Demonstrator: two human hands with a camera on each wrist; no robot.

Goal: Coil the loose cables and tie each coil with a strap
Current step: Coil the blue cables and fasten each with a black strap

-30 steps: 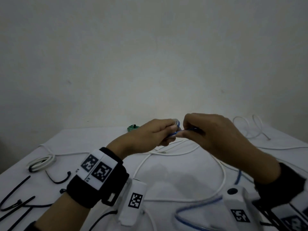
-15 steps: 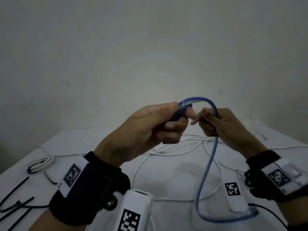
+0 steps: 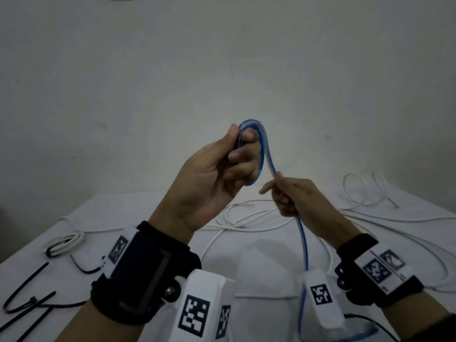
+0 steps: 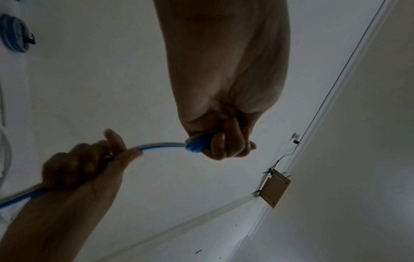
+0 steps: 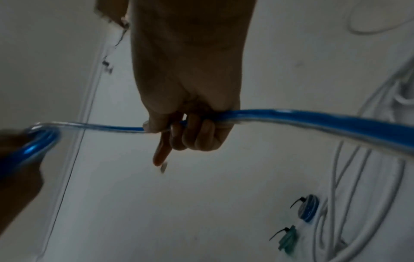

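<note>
A blue cable (image 3: 303,243) rises from the white table (image 3: 266,272) into both raised hands. My left hand (image 3: 237,156) grips a small loop of it, wound round the curled fingers (image 4: 226,145); the loop's top (image 3: 254,123) arches above them. My right hand (image 3: 283,193), lower and to the right, holds the cable (image 5: 291,117) in curled fingers with the forefinger (image 5: 161,152) sticking out. A short span of cable (image 4: 159,145) runs between the hands. Black straps (image 3: 27,299) lie at the table's left front.
Loose white cables (image 3: 246,215) sprawl across the middle and right of the table. A tied white coil (image 3: 64,243) lies at the left. A tied blue coil (image 5: 309,207) and a tied green coil (image 5: 289,239) lie near the back. A wall stands close behind.
Both hands have risen from just above the table. The small blue loop in my left hand has grown, and my right hand has slid down the cable, below and right of the left.
</note>
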